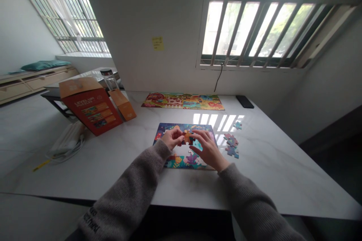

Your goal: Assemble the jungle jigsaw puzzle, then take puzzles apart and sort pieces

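Between the thumb and fingers of my left hand [172,138] is an orange and dark red jigsaw piece [187,138], held above the puzzle board. My right hand [207,148] hovers at the piece's right side, thumb and fingers apart. Its fingertips are close to the piece; I cannot tell whether they touch it. Under both hands lies the partly filled jigsaw puzzle [177,162], with a dark blue frame and sea-coloured pictures. A pale gap shows in its middle, and my hands hide part of it. Several loose jigsaw pieces [232,142] lie to the right of the board.
Behind the board, a long assembled puzzle [183,101] lies along the wall. A black phone [244,101] is at the back right. On the left stand a red puzzle box [94,111], a smaller orange box [122,104] and a white power strip [66,139] with its cable.
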Available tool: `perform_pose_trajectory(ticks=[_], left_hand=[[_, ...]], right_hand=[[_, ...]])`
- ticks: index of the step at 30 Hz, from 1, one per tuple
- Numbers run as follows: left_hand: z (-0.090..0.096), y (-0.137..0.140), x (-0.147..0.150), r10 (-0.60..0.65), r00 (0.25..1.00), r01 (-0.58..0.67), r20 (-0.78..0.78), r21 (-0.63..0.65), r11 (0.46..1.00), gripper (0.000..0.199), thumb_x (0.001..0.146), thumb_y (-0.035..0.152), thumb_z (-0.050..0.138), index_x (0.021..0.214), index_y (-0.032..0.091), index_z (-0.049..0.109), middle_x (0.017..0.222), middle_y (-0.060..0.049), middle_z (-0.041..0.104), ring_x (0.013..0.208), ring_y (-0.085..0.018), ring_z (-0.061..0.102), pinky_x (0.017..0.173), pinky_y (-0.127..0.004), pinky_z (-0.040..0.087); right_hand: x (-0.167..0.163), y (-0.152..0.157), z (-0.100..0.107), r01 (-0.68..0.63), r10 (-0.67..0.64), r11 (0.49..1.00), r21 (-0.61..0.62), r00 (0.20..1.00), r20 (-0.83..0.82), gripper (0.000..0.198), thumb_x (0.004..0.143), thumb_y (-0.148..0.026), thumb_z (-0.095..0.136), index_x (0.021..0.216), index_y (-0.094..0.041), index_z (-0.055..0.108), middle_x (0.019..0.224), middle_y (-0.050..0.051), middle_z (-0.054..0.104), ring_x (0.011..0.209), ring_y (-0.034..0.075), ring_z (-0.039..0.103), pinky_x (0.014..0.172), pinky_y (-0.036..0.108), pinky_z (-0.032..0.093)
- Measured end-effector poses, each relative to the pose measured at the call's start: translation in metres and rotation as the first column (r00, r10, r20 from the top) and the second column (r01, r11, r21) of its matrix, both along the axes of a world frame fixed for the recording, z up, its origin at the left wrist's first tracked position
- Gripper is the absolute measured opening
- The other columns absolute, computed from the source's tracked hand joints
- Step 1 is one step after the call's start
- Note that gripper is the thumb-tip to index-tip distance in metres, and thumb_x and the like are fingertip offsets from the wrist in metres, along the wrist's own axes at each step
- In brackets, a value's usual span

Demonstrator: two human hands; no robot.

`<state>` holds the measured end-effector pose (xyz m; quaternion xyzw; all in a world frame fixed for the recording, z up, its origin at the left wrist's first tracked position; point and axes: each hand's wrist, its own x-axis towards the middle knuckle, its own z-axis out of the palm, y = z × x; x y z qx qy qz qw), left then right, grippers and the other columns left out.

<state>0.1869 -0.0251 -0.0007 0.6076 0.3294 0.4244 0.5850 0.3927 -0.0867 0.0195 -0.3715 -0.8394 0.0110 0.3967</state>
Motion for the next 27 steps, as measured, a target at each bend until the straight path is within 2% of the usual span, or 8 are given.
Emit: perform_pose_trajectory(ticks=[2, 4, 8, 10, 13, 17, 21, 27], left_hand=[[0.003, -0.001, -0.001, -0.008, 0.999, 0.007, -0.034, -0.006, 1.000, 0.043, 0.069, 0.049, 0.078, 0.079, 0.017, 0.052, 0.062, 0.000, 0.065, 0.050, -0.011, 0.059, 0.050, -0.022, 0.048], [0.008, 0.001, -0.008, 0.030, 0.993, -0.026, -0.114, 0.033, 0.999, 0.039, 0.074, 0.050, 0.073, 0.078, 0.015, 0.057, 0.060, 0.000, 0.064, 0.050, -0.011, 0.058, 0.051, -0.023, 0.048], [0.014, 0.011, -0.036, 0.233, 0.947, -0.197, -0.222, 0.173, 0.965, 0.034, 0.083, 0.048, 0.062, 0.081, 0.014, 0.065, 0.058, 0.000, 0.061, 0.052, -0.011, 0.055, 0.052, -0.022, 0.046], [0.013, 0.016, -0.051, 0.279, 0.931, -0.237, -0.236, 0.194, 0.952, 0.033, 0.084, 0.047, 0.061, 0.086, 0.015, 0.065, 0.059, 0.001, 0.061, 0.051, -0.011, 0.054, 0.050, -0.022, 0.044], [0.010, 0.018, -0.064, 0.255, 0.917, -0.189, -0.306, 0.229, 0.955, 0.031, 0.083, 0.045, 0.061, 0.087, 0.014, 0.067, 0.060, 0.000, 0.061, 0.052, -0.012, 0.055, 0.052, -0.023, 0.045], [0.009, 0.012, -0.068, 0.230, 0.849, -0.068, -0.475, 0.333, 0.940, 0.029, 0.084, 0.042, 0.060, 0.082, 0.015, 0.070, 0.056, 0.001, 0.061, 0.052, -0.011, 0.054, 0.054, -0.023, 0.042], [0.012, 0.008, -0.071, 0.143, 0.807, 0.049, -0.573, 0.305, 0.951, 0.030, 0.085, 0.042, 0.058, 0.084, 0.015, 0.071, 0.056, 0.001, 0.060, 0.049, -0.011, 0.053, 0.052, -0.023, 0.039], [0.008, 0.008, -0.074, 0.238, 0.741, 0.010, -0.628, 0.364, 0.931, 0.030, 0.085, 0.043, 0.056, 0.080, 0.016, 0.069, 0.052, 0.003, 0.055, 0.049, -0.011, 0.047, 0.051, -0.023, 0.034]], right_hand=[[0.000, 0.000, 0.000, -0.005, 0.005, 1.000, 0.001, 1.000, 0.013, 0.034, 0.094, -0.025, 0.059, 0.128, -0.026, 0.054, 0.133, 0.010, 0.057, 0.122, 0.027, 0.051, 0.102, 0.048, 0.046], [0.000, 0.000, 0.000, -0.003, 0.003, 1.000, -0.007, 1.000, 0.030, 0.033, 0.095, -0.025, 0.059, 0.128, -0.025, 0.054, 0.130, 0.010, 0.059, 0.120, 0.027, 0.052, 0.101, 0.047, 0.047], [0.001, 0.000, -0.001, 0.002, -0.002, 1.000, -0.021, 0.999, 0.036, 0.037, 0.095, -0.025, 0.058, 0.131, -0.026, 0.052, 0.128, 0.010, 0.060, 0.118, 0.027, 0.054, 0.101, 0.048, 0.047], [0.001, -0.001, -0.002, -0.003, 0.004, 1.000, -0.024, 1.000, 0.030, 0.037, 0.095, -0.025, 0.057, 0.132, -0.026, 0.052, 0.129, 0.010, 0.060, 0.118, 0.027, 0.054, 0.101, 0.048, 0.047], [-0.002, -0.003, -0.003, -0.016, 0.017, 0.999, -0.030, 0.999, 0.027, 0.035, 0.095, -0.024, 0.057, 0.130, -0.025, 0.052, 0.129, 0.010, 0.060, 0.117, 0.027, 0.054, 0.099, 0.048, 0.047], [-0.005, -0.004, -0.006, -0.020, 0.023, 0.999, -0.040, 0.997, 0.077, 0.029, 0.095, -0.025, 0.059, 0.124, -0.025, 0.055, 0.128, 0.010, 0.061, 0.116, 0.026, 0.053, 0.100, 0.047, 0.046], [-0.010, -0.004, -0.008, -0.008, 0.021, 0.995, -0.102, 0.992, 0.128, 0.020, 0.093, -0.028, 0.063, 0.112, -0.024, 0.061, 0.122, 0.009, 0.063, 0.112, 0.026, 0.055, 0.095, 0.044, 0.046], [-0.026, -0.005, -0.005, -0.021, 0.063, 0.982, -0.189, 0.973, 0.220, 0.013, 0.093, -0.032, 0.063, 0.104, -0.024, 0.063, 0.114, 0.007, 0.064, 0.105, 0.024, 0.055, 0.091, 0.040, 0.045]])
